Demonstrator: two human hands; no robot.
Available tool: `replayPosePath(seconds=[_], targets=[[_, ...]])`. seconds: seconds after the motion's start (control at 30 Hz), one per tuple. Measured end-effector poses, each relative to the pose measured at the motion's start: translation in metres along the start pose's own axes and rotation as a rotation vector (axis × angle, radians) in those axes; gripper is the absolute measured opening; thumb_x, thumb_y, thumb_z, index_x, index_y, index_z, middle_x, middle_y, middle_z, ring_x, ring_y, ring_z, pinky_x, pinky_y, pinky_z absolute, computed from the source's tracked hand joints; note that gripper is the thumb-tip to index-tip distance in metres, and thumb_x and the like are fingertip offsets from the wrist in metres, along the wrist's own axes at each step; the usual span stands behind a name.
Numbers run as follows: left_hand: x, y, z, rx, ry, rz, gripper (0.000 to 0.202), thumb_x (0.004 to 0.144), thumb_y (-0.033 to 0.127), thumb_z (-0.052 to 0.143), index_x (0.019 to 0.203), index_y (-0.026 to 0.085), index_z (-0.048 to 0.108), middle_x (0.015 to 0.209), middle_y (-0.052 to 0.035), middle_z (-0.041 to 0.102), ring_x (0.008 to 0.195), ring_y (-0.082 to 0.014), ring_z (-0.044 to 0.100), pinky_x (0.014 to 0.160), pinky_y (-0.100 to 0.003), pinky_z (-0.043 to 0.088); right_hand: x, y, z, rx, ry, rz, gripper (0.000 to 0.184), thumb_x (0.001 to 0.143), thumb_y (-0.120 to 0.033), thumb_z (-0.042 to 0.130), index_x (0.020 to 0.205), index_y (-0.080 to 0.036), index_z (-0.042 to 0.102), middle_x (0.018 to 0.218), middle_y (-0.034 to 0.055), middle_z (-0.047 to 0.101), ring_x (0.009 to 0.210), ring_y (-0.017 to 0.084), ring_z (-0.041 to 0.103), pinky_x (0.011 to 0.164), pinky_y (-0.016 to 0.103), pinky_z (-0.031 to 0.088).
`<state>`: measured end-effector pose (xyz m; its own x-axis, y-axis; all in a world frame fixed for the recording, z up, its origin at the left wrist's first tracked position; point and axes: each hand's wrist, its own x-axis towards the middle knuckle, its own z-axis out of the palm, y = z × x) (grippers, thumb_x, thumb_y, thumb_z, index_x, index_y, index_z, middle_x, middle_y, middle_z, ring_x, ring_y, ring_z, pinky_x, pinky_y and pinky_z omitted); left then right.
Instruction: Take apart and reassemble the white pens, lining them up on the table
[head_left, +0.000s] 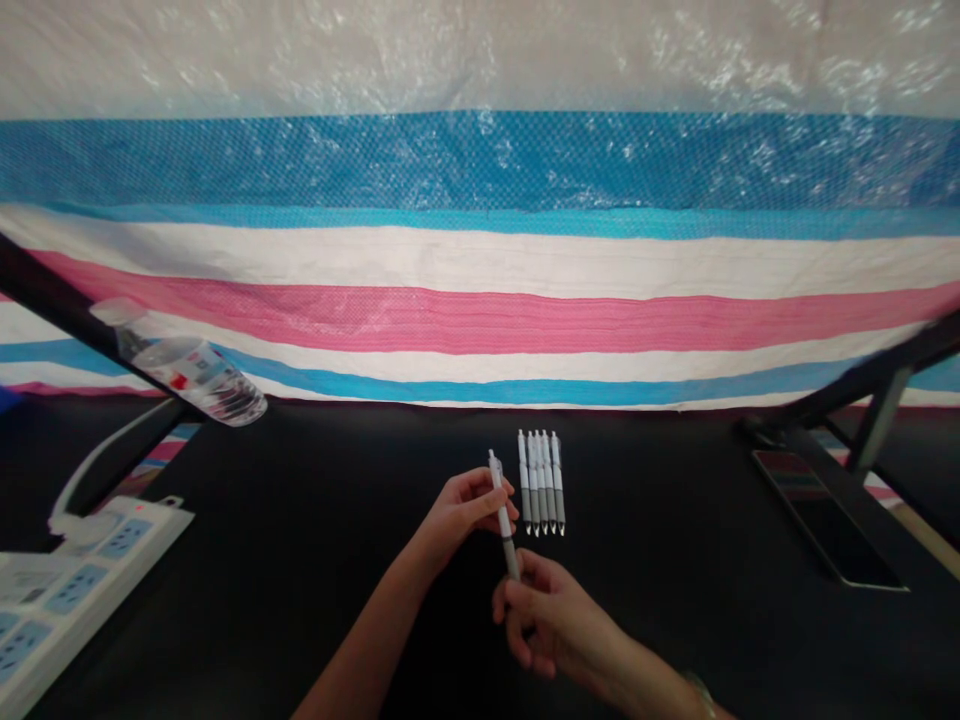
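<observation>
A white click pen [503, 517] with a grey grip is held between both hands, its button end pointing away from me and slightly left. My left hand [472, 508] pinches the white upper barrel. Thumb and fingers of my right hand [544, 610] close around the grey grip near the tip, which they hide. Just beyond and to the right, several matching white-and-grey pens [541, 485] lie side by side in a row on the black table [660, 580], tips toward me.
At the left stands a white power strip [112, 570] with a plugged-in cable. Behind it a clear plastic bottle [202, 380] leans at the table's far left. A dark phone [829, 525] lies at the right, near a black metal frame [885, 380]. Striped sheeting [480, 320] hangs across the back.
</observation>
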<state>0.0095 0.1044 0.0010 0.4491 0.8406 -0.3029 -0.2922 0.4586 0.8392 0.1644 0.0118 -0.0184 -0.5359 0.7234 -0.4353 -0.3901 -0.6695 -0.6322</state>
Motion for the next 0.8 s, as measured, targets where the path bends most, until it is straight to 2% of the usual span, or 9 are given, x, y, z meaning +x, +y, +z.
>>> replayPosePath(seconds=[0.1,0.23,0.4,0.5,0.63,0.7,0.8], targets=[[-0.0013,0.0009,0.0017,-0.008,0.010,0.002,0.038,0.071,0.041,0.086,0.087,0.011,0.069,0.071,-0.0065,0.073,0.059,-0.0148,0.067,0.059,-0.024,0.054,0.0008,0.0010,-0.0009,0.053,0.011,-0.010,0.045,0.078,-0.051,0.079,0.087,-0.016,0.054,0.074,0.0010,0.065,0.044,0.008,0.054,0.035,0.016,0.036],[-0.0020,0.0021,0.0023,-0.026,0.044,0.020,0.039,0.070,0.042,0.087,0.086,0.011,0.069,0.070,-0.0059,0.072,0.060,-0.0149,0.067,0.061,-0.026,0.055,0.0007,0.0005,0.0003,0.121,0.023,0.028,0.055,0.081,-0.059,0.074,0.107,-0.014,0.057,0.080,0.0047,0.068,0.055,0.013,0.062,0.038,0.017,0.039],[-0.0011,0.0002,0.0022,-0.028,0.045,0.019,0.038,0.069,0.042,0.087,0.085,0.012,0.069,0.069,-0.0060,0.071,0.059,-0.0151,0.066,0.060,-0.026,0.055,-0.0005,0.0012,0.0011,0.080,0.032,-0.003,0.050,0.071,-0.049,0.086,0.082,-0.020,0.047,0.064,-0.0049,0.058,0.043,0.007,0.049,0.033,0.013,0.027],[-0.0013,-0.0011,0.0020,-0.027,0.052,0.015,0.037,0.071,0.042,0.086,0.086,0.012,0.069,0.069,-0.0055,0.071,0.059,-0.0147,0.066,0.060,-0.026,0.054,-0.0001,0.0006,0.0011,0.101,0.035,0.033,0.048,0.075,-0.054,0.081,0.087,-0.017,0.055,0.062,-0.0034,0.057,0.044,0.007,0.047,0.035,0.015,0.028],[-0.0016,-0.0010,0.0018,-0.030,0.071,0.030,0.038,0.070,0.042,0.086,0.086,0.012,0.069,0.069,-0.0056,0.071,0.058,-0.0148,0.066,0.060,-0.026,0.054,0.0013,0.0008,0.0004,0.103,0.021,0.033,0.056,0.079,-0.063,0.073,0.101,-0.014,0.057,0.076,0.0036,0.066,0.046,0.009,0.052,0.035,0.017,0.035],[-0.0016,-0.0008,0.0021,-0.031,0.070,0.037,0.038,0.070,0.042,0.087,0.086,0.012,0.069,0.069,-0.0058,0.071,0.058,-0.0149,0.065,0.060,-0.026,0.054,0.0016,0.0025,-0.0008,0.076,0.004,0.025,0.050,0.079,-0.059,0.076,0.096,-0.017,0.053,0.077,0.0028,0.066,0.045,0.009,0.053,0.034,0.017,0.035],[-0.0018,-0.0004,0.0028,-0.030,0.063,0.031,0.039,0.070,0.042,0.087,0.086,0.011,0.069,0.069,-0.0060,0.071,0.059,-0.0152,0.066,0.061,-0.027,0.054,0.0015,0.0046,-0.0024,0.060,-0.007,0.013,0.046,0.077,-0.053,0.080,0.085,-0.018,0.051,0.069,-0.0007,0.062,0.045,0.008,0.052,0.035,0.015,0.034]])
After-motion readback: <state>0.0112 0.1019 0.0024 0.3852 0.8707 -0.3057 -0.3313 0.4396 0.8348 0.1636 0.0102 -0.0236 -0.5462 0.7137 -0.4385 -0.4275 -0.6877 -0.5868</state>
